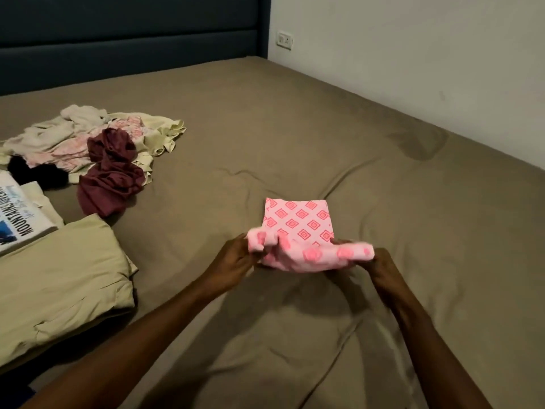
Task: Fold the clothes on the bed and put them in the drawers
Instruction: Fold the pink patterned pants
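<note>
A small pink garment [298, 225] with a red diamond print lies part-folded on the brown bed sheet [295, 128]. Its near edge is lifted and blurred. My left hand [236, 261] grips the near-left corner of that edge. My right hand [377, 264] grips the near-right corner. A loose heap of clothes [88, 143] sits at the far left, with a maroon garment [110, 175] on its near side. A folded beige garment [56, 284] lies at the near left. Beside it is a folded white shirt [20, 216] with blue print.
The dark blue headboard [132, 33] runs along the far side. A white wall [427, 69] with a socket [284, 39] borders the bed's right edge. A black garment [35, 172] shows under the heap.
</note>
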`<act>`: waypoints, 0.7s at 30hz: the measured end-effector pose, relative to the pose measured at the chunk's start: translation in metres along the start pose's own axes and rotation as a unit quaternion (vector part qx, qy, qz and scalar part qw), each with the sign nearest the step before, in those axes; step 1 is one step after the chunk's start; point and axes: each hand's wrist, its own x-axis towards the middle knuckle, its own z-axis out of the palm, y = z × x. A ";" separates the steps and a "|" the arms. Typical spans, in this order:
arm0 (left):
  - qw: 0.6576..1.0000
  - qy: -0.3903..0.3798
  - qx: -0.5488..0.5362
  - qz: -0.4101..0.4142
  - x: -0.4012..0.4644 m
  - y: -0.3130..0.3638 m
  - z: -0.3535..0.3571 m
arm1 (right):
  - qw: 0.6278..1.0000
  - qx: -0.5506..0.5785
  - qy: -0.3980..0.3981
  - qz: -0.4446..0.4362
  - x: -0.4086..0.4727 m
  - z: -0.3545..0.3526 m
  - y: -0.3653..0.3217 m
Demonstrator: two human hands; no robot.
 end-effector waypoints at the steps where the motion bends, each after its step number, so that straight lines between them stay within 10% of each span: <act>1: 0.996 0.024 -0.061 -0.060 0.021 0.015 0.001 | 0.998 0.037 0.052 0.022 0.021 0.004 -0.010; 7: 0.908 0.062 -0.290 -0.296 0.095 0.011 0.015 | 0.957 0.156 0.083 0.228 0.109 -0.011 0.025; 21: 0.931 -0.047 -0.244 -0.267 0.048 0.003 0.000 | 0.931 0.174 0.089 0.308 0.090 0.032 0.051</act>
